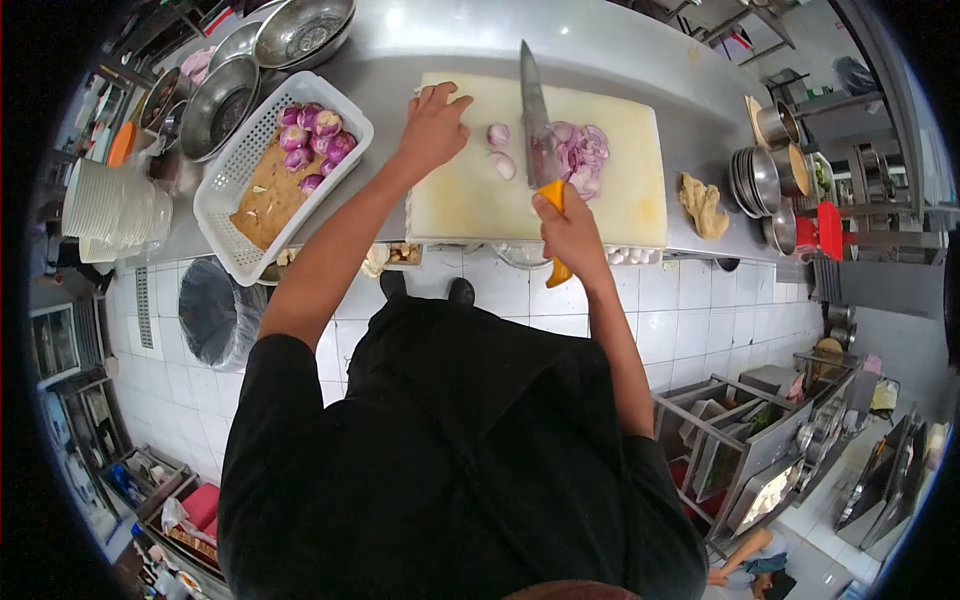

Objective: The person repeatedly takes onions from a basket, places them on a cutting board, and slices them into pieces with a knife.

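Observation:
My right hand (575,237) is wrapped round the yellow handle of a kitchen knife (536,120). Its wide blade points away from me over a thick, pale cutting board (450,205). Just right of the blade lies a heap of sliced red onion (580,155). Two loose onion pieces (502,165) rest left of the blade. Nearer the board's left edge, my left hand (436,125) holds nothing, fingers apart and slightly bent over the surface. Peeled red onions (318,135) sit in a white perforated basket (215,190) on the left.
Metal bowls (220,105) stand behind the basket, near stacked white containers (105,205). To the right are a crumpled tan cloth (704,206) and steel bowls (755,180). A lined bin (215,315) is on the floor at left. Another person (755,565) appears at lower right.

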Demonstrator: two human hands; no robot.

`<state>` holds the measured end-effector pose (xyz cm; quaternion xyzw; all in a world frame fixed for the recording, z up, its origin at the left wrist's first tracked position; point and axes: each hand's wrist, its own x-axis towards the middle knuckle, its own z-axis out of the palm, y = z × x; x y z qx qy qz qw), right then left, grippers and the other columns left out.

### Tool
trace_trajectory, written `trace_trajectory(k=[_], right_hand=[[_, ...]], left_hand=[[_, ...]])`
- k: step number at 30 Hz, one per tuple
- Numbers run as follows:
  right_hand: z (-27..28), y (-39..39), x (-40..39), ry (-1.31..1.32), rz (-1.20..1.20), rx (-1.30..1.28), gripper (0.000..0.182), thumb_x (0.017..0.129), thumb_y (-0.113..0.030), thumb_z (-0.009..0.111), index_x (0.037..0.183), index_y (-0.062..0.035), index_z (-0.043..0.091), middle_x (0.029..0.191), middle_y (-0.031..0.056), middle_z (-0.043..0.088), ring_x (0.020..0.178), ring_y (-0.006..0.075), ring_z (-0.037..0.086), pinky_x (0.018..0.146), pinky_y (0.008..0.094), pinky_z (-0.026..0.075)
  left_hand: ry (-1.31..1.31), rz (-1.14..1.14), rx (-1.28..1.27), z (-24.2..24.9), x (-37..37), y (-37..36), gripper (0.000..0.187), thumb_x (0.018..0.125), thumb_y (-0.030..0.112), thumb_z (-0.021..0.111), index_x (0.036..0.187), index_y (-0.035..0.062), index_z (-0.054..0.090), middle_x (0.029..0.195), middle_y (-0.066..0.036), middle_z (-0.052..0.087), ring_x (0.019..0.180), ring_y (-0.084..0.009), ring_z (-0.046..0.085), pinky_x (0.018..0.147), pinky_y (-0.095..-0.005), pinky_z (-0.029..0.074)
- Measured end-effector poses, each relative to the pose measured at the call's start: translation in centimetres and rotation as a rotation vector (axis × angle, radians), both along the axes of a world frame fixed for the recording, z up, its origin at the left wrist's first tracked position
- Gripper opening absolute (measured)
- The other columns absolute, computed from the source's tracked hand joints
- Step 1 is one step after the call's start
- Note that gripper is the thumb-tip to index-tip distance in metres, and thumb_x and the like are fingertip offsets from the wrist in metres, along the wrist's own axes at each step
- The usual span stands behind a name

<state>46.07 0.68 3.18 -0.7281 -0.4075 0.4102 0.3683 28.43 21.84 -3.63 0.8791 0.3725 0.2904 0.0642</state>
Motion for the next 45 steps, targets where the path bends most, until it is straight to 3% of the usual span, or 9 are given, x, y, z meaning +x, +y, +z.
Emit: trace_trajectory(k=[4, 10, 13, 17, 18, 24, 31, 37, 45], right_hand=[[-0.2, -2.0, 1.4, 0.028, -0.092, 0.012, 0.026, 0.102, -0.025, 0.059, 0.103, 0.0002, 0.053, 0.065, 0.0074, 0.055, 0.048, 0.0176, 0.057, 0.042, 0.0341, 0.048], [-1.4, -3.4, 1.0, 0.122, -0.088, -0.044, 0.027, 0.101, -0.026, 0.059, 0.102, 0.0, 0.051, 0.065, 0.0089, 0.056, 0.047, 0.0199, 0.058, 0.042, 0.0346, 0.049], [-1.5, -3.4, -0.4, 0.076, -0.059, -0.076, 0.03, 0.101, -0.028, 0.059, 0.102, 0.0001, 0.05, 0.067, 0.0113, 0.059, 0.048, 0.0222, 0.061, 0.042, 0.036, 0.049], [-2.9, -2.1, -2.8, 0.084, 0.052, -0.083, 0.033, 0.101, -0.03, 0.056, 0.102, 0.0017, 0.048, 0.069, 0.0174, 0.061, 0.048, 0.0259, 0.063, 0.046, 0.0398, 0.051], [-2.7, -1.6, -3.4, 0.058, 0.078, -0.126, 0.033, 0.101, -0.029, 0.056, 0.104, 0.0024, 0.047, 0.074, 0.0243, 0.064, 0.058, 0.0378, 0.067, 0.056, 0.0481, 0.053], [-6.2, -1.3, -2.9, -0.157, 0.07, -0.086, 0.032, 0.099, -0.027, 0.056, 0.111, 0.0016, 0.047, 0.086, 0.0348, 0.066, 0.086, 0.0559, 0.063, 0.075, 0.0596, 0.048], [-4.9, -1.6, -0.5, -0.446, 0.074, 0.039, 0.031, 0.101, -0.028, 0.056, 0.111, -0.0002, 0.049, 0.08, 0.0267, 0.067, 0.074, 0.048, 0.067, 0.069, 0.0534, 0.051], [-2.4, 0.9, -1.8, -0.428, 0.197, 0.01, 0.032, 0.099, -0.027, 0.054, 0.113, 0.001, 0.045, 0.082, 0.0336, 0.066, 0.084, 0.0542, 0.064, 0.078, 0.0615, 0.049], [-0.7, 2.3, -3.1, -0.532, 0.248, -0.04, 0.034, 0.101, -0.027, 0.051, 0.111, 0.0046, 0.045, 0.086, 0.0355, 0.065, 0.086, 0.0548, 0.063, 0.079, 0.0589, 0.048]], left_hand=[[-0.023, -0.042, -0.241, 0.7, 3.6, -1.6, 0.042, 0.082, 0.015, 0.07, 0.124, 0.0073, 0.068, 0.117, -0.017, 0.064, 0.11, -0.0367, 0.06, 0.095, -0.0459, 0.05], [-0.018, -0.053, -0.411, 0.6, 4.5, -2.2, 0.022, 0.084, 0.008, 0.068, 0.106, 0.0061, 0.069, 0.104, -0.016, 0.063, 0.105, -0.0363, 0.061, 0.087, -0.0463, 0.051], [-0.203, -0.103, -0.175, -0.7, 1.5, -3.2, 0.014, 0.083, 0.002, 0.067, 0.097, 0.0045, 0.065, 0.104, -0.015, 0.062, 0.103, -0.0358, 0.06, 0.086, -0.046, 0.051], [-0.103, -0.184, -0.113, -0.9, -2.6, -5.9, 0.024, 0.078, -0.001, 0.068, 0.101, 0.0057, 0.066, 0.107, -0.013, 0.059, 0.103, -0.0341, 0.06, 0.086, -0.0447, 0.051], [-0.12, -0.209, -0.123, -0.6, -3.2, -6.5, 0.025, 0.078, 0.0, 0.07, 0.103, 0.0057, 0.066, 0.108, -0.013, 0.059, 0.104, -0.034, 0.059, 0.087, -0.0443, 0.051], [-0.293, -0.075, -0.144, -0.2, -3.9, -8.1, 0.029, 0.08, 0.007, 0.076, 0.108, 0.0024, 0.067, 0.111, -0.014, 0.062, 0.106, -0.034, 0.061, 0.092, -0.0412, 0.051], [-0.351, -0.153, -0.365, -1.8, -2.5, -7.4, 0.029, 0.083, 0.009, 0.074, 0.11, 0.0012, 0.068, 0.11, -0.015, 0.065, 0.105, -0.0327, 0.062, 0.093, -0.0402, 0.051], [-0.362, -0.119, -0.314, -2.1, -0.7, -7.5, 0.026, 0.086, 0.008, 0.074, 0.111, 0.0017, 0.07, 0.11, -0.012, 0.067, 0.1, -0.03, 0.067, 0.089, -0.0373, 0.054], [-0.482, -0.082, -0.484, -2.7, -0.5, -7.6, 0.014, 0.088, 0.007, 0.071, 0.099, -0.0006, 0.072, 0.102, -0.012, 0.069, 0.088, -0.0282, 0.067, 0.077, -0.0358, 0.055]])
